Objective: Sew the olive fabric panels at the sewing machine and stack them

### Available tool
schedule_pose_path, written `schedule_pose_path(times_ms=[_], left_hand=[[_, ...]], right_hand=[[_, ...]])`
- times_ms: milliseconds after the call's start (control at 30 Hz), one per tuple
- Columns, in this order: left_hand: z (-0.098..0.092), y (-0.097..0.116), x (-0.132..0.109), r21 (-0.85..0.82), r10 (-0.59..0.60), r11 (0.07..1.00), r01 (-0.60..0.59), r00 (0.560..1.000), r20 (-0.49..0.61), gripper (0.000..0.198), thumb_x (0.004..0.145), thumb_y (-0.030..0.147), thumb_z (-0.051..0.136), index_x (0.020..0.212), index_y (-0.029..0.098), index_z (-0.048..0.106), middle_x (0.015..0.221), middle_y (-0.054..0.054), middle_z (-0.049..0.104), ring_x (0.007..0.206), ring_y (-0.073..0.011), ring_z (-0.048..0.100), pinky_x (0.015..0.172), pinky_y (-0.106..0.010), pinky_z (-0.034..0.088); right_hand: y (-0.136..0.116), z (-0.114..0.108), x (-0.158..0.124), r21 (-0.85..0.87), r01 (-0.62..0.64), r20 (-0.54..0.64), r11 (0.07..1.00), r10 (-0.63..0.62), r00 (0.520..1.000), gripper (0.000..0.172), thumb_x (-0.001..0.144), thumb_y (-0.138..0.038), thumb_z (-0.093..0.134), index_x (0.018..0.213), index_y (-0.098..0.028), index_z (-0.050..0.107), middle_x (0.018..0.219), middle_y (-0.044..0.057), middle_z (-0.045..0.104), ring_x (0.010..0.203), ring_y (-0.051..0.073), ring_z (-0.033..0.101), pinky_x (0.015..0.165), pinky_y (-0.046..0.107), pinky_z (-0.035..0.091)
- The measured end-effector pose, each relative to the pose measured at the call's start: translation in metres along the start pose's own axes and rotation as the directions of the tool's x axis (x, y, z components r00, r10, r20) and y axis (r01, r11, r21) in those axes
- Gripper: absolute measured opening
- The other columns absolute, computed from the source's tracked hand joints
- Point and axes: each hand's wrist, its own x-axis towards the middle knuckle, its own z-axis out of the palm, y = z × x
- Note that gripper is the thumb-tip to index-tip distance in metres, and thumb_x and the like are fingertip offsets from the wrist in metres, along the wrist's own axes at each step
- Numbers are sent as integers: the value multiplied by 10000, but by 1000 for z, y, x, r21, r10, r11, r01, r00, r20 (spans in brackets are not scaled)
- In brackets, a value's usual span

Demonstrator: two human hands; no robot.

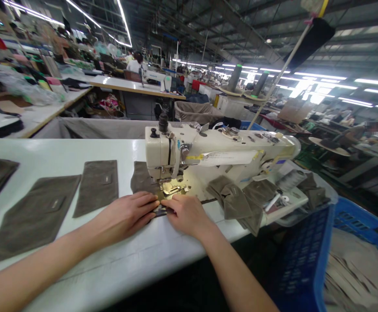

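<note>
A brown fabric piece lies on the sewing machine's bed, partly under the needle area and partly hidden by my hands. My left hand rests over its near part, fingers stretched toward the presser foot and pressing down. My right hand meets it from the other side, its fingers bent and closed on the fabric's near edge. Both sets of fingertips almost touch, just in front of the presser foot. The white sewing machine has a lit needle area.
Flat brown pieces with small tabs, one at the left and another nearer, lie on the white table. Folded brown pieces are heaped right of the needle. A grey thread spool and a blue crate are further right.
</note>
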Motion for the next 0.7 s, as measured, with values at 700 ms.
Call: schedule_pose_path(times_ms=[700], left_hand=[[1,-33,13,4,-77,997,77,995,56,382,1031,311,433,1245,169,715,1251,-132,718,1147,-265,674,991,-398,575]], right_hand=[[-8,3,-12,-21,-81,-29,997,80,996,319,960,-211,563,1264,-243,653,1012,38,704,942,217,679,747,301,482]])
